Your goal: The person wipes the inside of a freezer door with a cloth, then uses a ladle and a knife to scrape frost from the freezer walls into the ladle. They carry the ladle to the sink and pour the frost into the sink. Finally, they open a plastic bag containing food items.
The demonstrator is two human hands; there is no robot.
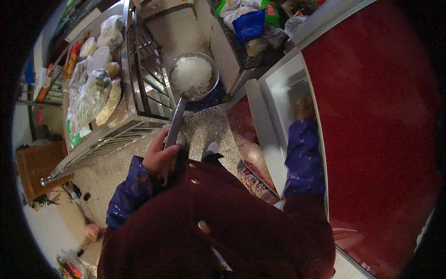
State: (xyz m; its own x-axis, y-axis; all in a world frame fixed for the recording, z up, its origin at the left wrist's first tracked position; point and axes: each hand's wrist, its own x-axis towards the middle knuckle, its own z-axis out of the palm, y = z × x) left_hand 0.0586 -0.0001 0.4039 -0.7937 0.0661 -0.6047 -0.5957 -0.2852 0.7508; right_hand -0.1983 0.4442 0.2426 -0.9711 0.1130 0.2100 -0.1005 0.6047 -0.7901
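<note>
My left hand [159, 154] is closed around the long grey handle [175, 122] of a round metal pan [214, 88]. The pan is held out in front of me and carries a heap of white, grainy stuff [190, 74] whose kind I cannot make out. On the right, my right arm reaches into the gap of a partly open red refrigerator door [265, 132] with a pale inner side. Inside that gap my right hand [304, 108] is dim and blurred, so its fingers and anything in them cannot be made out.
A metal rack [134, 121] at the left bears bagged food [95, 95] and lidded containers [99, 59]. Bags, one blue [249, 25], lie on a dark counter [232, 39] at the far right. The refrigerator's red surface [371, 125] fills the right side. Speckled floor [204, 122] lies below.
</note>
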